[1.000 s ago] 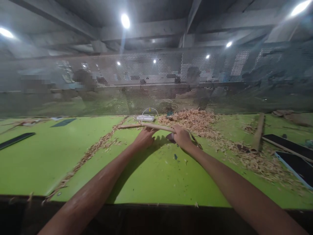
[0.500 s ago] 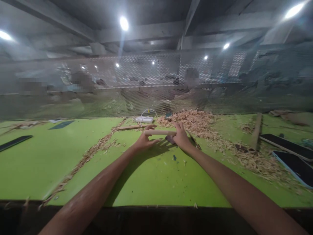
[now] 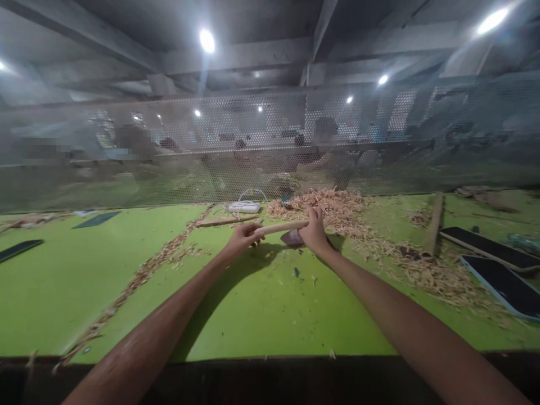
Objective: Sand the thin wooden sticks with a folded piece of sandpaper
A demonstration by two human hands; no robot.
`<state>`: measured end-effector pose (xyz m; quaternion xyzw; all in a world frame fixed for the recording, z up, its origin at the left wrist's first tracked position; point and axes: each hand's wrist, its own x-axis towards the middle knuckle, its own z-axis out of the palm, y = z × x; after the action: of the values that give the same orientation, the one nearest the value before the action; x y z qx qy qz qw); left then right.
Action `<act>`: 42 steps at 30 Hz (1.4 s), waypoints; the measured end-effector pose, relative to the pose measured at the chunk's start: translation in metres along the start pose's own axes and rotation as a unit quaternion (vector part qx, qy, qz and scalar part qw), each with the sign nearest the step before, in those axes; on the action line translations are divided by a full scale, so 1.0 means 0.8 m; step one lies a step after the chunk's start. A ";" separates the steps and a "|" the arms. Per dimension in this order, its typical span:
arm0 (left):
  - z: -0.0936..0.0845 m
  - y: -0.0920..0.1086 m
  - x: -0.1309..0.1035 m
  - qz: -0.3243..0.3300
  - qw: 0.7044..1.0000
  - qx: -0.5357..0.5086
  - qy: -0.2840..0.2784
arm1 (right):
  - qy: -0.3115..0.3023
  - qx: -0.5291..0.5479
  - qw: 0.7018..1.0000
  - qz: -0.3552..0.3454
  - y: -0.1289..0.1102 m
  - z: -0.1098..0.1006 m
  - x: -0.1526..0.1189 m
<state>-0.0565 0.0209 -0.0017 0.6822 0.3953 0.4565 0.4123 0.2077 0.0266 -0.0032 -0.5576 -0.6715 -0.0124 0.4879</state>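
A pale, smooth wooden stick (image 3: 282,227) is held level above the green table (image 3: 270,304). My left hand (image 3: 243,235) is closed round its left end. At the other end my right hand (image 3: 314,229) grips it with fingers wrapped over the top. Below the stick, beside my right hand, lies a dark reddish-brown flat piece (image 3: 292,238), partly hidden by that hand; its kind is unclear. A small dark scrap (image 3: 296,272) rests on the table nearer to me.
Behind my hands are a heap of wood shavings (image 3: 333,205), a white power strip (image 3: 244,207) and a thin wooden strip (image 3: 225,221). Two phones, one blue-edged (image 3: 504,286), and a wooden bar (image 3: 433,225) lie right. A perforated screen (image 3: 261,163) spans the back, with people beyond.
My left hand's fingers have closed round the stick's left end, where they were spread before. The stick now tilts slightly, right end higher. More of the reddish-brown piece shows.
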 end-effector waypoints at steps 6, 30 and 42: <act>-0.005 -0.004 0.005 -0.045 0.997 -0.047 0.039 | -0.061 0.157 0.984 0.057 -0.010 -0.005 0.003; -0.031 0.002 0.016 -0.045 0.981 0.018 0.185 | -0.213 0.081 0.971 -0.073 -0.066 -0.017 -0.027; -0.055 -0.007 0.020 -0.107 0.964 -0.096 0.226 | -0.191 0.057 0.974 -0.107 -0.073 -0.012 -0.037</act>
<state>-0.0947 0.0465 0.0083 0.4725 0.5031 0.5877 0.4222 0.1668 -0.0226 0.0132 -0.4461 -0.8075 0.0804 0.3773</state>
